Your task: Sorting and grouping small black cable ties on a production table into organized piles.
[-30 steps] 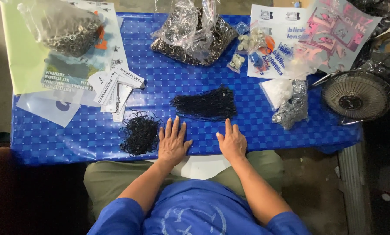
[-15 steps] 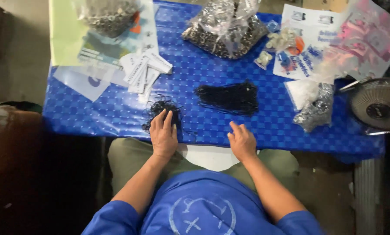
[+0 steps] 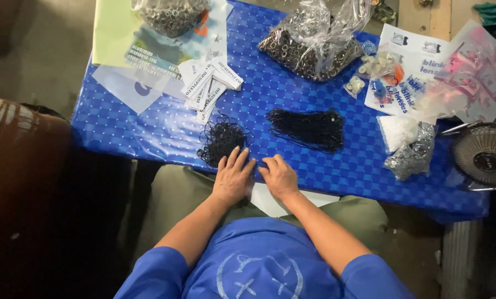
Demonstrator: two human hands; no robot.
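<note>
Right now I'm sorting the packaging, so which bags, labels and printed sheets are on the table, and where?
Clear bag of metal rings: far left, on a green-and-blue sheet.
Clear bag of dark rings: far centre, crumpled.
White label strips: fanned beyond the left hand.
White sheet with blue print: far right.
Pink-printed clear packets: right edge.
Small silvery bag: near right.

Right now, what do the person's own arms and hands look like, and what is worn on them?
Both hands are bare: the left hand and the right hand show no gloves, rings or watch that I can make out. The forearms are uncovered too. Short blue sleeves end above the elbows, part of a blue shirt with a pale line drawing on the chest.
</note>
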